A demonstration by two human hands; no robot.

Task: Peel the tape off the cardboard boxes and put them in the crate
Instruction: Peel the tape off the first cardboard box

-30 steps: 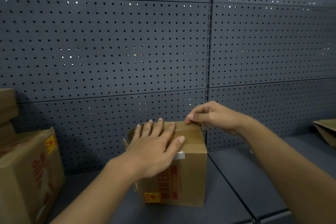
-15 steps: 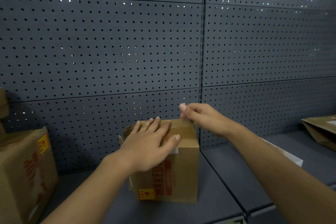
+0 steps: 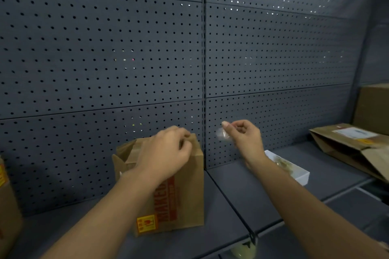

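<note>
Flanking box, flattened carton, white tray

Count, head view: 4 brown cardboard boxes: one upright with red print, one at left edge, one flattened lying at right, one behind it. 1 white shallow tray. 1 clear tape piece. 2 bare hands: left, right.
</note>
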